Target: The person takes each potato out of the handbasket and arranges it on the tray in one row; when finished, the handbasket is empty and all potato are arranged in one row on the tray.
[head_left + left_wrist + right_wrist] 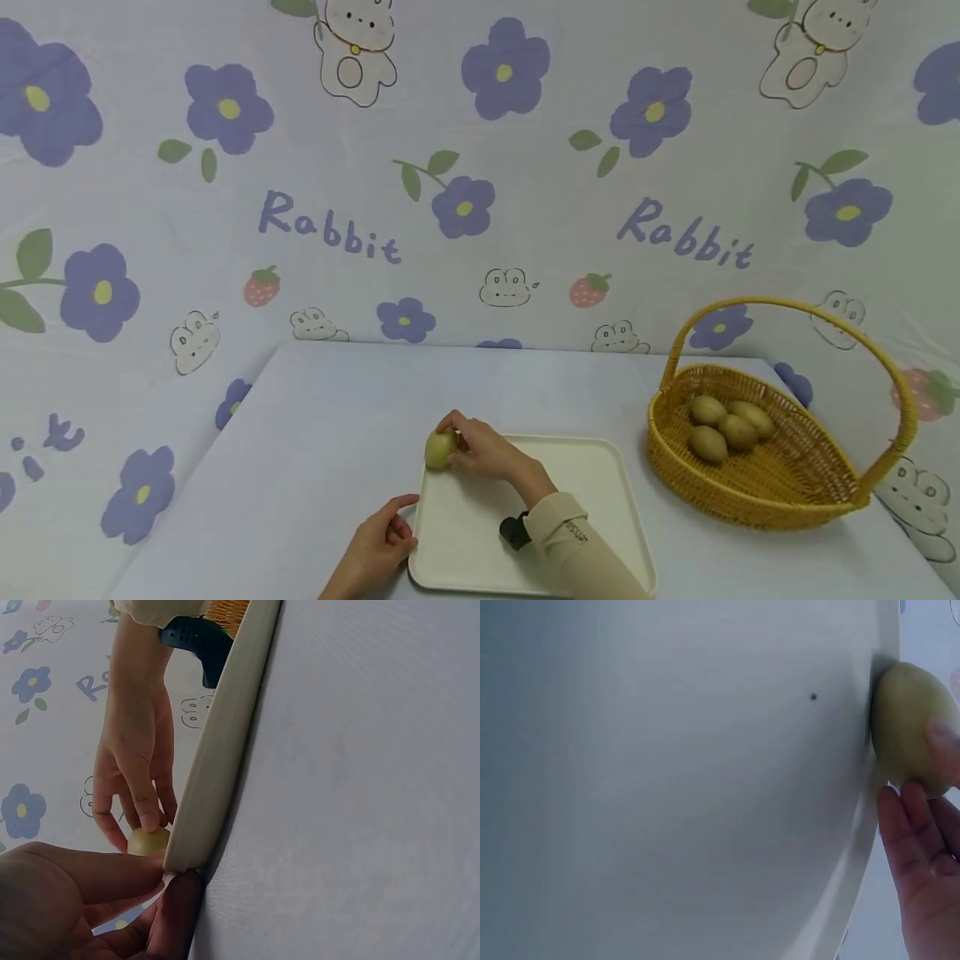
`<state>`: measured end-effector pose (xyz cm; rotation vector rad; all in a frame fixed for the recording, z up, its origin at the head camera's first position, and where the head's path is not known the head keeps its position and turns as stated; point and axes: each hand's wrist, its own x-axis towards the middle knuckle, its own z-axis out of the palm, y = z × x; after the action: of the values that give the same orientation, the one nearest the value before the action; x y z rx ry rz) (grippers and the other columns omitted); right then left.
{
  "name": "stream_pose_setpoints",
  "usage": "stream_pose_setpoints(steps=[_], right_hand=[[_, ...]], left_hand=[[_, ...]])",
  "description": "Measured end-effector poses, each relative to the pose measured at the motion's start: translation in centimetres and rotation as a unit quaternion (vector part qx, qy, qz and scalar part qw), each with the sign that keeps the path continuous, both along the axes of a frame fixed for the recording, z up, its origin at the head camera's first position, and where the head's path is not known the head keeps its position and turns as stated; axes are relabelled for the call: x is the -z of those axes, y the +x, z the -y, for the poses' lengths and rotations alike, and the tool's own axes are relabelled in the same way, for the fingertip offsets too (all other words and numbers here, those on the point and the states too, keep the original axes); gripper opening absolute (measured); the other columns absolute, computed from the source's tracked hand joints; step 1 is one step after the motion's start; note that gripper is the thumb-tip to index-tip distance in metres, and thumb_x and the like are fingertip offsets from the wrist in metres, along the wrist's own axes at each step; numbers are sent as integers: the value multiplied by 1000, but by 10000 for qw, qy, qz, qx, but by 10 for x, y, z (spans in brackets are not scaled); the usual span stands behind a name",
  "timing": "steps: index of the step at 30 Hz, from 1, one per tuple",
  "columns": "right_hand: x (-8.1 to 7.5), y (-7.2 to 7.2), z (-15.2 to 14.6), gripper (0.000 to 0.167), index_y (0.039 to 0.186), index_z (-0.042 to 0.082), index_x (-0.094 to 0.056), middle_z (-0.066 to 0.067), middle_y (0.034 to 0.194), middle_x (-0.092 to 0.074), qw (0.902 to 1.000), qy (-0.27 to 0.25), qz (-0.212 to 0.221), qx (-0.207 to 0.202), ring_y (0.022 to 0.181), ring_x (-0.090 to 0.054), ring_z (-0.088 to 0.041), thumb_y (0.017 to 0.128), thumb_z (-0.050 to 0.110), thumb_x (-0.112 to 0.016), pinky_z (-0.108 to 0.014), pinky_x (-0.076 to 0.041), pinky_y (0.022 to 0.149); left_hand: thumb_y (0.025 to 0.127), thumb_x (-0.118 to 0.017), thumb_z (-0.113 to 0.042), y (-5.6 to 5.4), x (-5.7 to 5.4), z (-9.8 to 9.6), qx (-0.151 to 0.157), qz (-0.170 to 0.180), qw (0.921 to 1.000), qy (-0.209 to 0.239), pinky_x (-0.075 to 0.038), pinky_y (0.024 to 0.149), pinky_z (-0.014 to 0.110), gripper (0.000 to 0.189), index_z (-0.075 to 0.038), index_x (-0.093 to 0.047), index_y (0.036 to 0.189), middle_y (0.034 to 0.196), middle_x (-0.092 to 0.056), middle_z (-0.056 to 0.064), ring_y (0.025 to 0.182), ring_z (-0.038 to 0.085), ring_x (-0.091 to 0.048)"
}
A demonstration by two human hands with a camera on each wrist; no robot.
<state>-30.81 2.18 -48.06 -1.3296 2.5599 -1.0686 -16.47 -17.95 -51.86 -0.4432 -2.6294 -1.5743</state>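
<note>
A yellowish potato (439, 450) sits at the far left corner of the white tray (588, 479), over its rim. My right hand (483, 450) holds the potato between thumb and fingers, reaching across the tray. In the right wrist view the potato (907, 712) overlaps the tray's raised edge, with the fingertips against its lower end. My left hand (375, 546) is at the tray's left side. Up close in the left wrist view, the left thumb and a finger pinch the tray's rim (217, 765).
To the right stands a yellow wicker basket (750, 512) with a tall arched handle and several potatoes (738, 432) inside. A black wrist camera (515, 531) is strapped at my right sleeve. Behind the white table (337, 417) hangs a flower-and-rabbit patterned cloth (525, 167).
</note>
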Motion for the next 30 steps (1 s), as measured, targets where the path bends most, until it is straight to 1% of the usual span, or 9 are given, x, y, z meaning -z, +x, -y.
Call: stream_pose_setpoints(steps=[1, 4, 6, 11, 16, 19, 22, 27, 30], right_hand=[[0, -1, 0, 35, 116, 2, -49, -10, 99, -59, 10000, -26, 15, 51, 80, -51, -18, 85, 1, -65, -25, -42, 72], [1, 0, 1, 33, 114, 0, -49, -12, 107, -58, 9997, -180, 114, 139, 84, -55, -19, 85, -3, -63, -26, -45, 74], [2, 1, 2, 34, 115, -1, -48, -14, 112, -57, 9993, -260, 274, 81, 87, -57, -21, 84, -4, -63, -26, -46, 76], [0, 3, 2, 44, 122, -2, -44, -16, 119, -52, 9984, -232, 510, 53, 91, -59, -27, 83, -4, -65, -25, -48, 76], [-4, 4, -1, 60, 136, 1, -36, -18, 127, -48, 9988, 26, 450, 174, 97, -58, -28, 84, 3, -67, -28, -48, 79], [-7, 4, -8, 63, 139, 2, -34, -19, 131, -45, 9985, 125, 466, 245, 98, -58, -30, 85, 7, -67, -33, -48, 80], [-13, 3, -21, 61, 139, 4, -36, -18, 134, -44, 9980, 156, 492, 357, 97, -57, -28, 86, 9, -65, -35, -48, 79], [-30, -3, -59, 51, 135, 5, -44, -14, 131, -47, 9975, 75, 172, 676, 95, -55, -28, 88, 13, -64, -32, -49, 77], [-41, -7, -90, 46, 130, 4, -49, -15, 127, -50, 9956, -117, -73, 931, 96, -55, -29, 88, 13, -65, -36, -50, 78]], left_hand=[[78, -66, 2, 0, -1, -2, -73, 204, 9998, -5, -40, 53, 20, 49, 3, -51, 124, 76, -52, -2, 59, 1, -45], [79, -66, 2, 0, -2, -3, -140, 451, 9988, -151, -40, 54, 19, 51, 2, -50, 127, 77, -52, 0, 59, 1, -44], [79, -65, 2, 0, -3, -3, -156, 536, 9983, -195, -39, 54, 19, 51, 2, -49, 127, 77, -52, 0, 59, 2, -44], [79, -64, 3, 1, -5, -4, -154, 557, 9982, -177, -39, 54, 19, 51, 3, -49, 127, 77, -52, 0, 59, 2, -44], [78, -65, 4, 0, -4, -6, -233, 465, 9985, -172, -39, 53, 19, 50, 2, -50, 126, 76, -52, 0, 59, 1, -45], [78, -64, 4, -1, -4, -8, -238, 438, 9986, -189, -39, 53, 19, 50, 2, -51, 126, 76, -52, 0, 58, 1, -45], [78, -64, 4, -2, -5, -9, -227, 461, 9985, -202, -39, 54, 19, 50, 2, -50, 126, 76, -52, 0, 59, 1, -45], [77, -64, 5, -1, -4, -9, -278, 502, 9981, -218, -39, 55, 19, 51, 1, -51, 126, 77, -52, 0, 60, 1, -45], [77, -65, 4, 0, -3, -8, -319, 546, 9978, -192, -39, 56, 19, 51, 1, -51, 126, 77, -52, 0, 61, 2, -44]])
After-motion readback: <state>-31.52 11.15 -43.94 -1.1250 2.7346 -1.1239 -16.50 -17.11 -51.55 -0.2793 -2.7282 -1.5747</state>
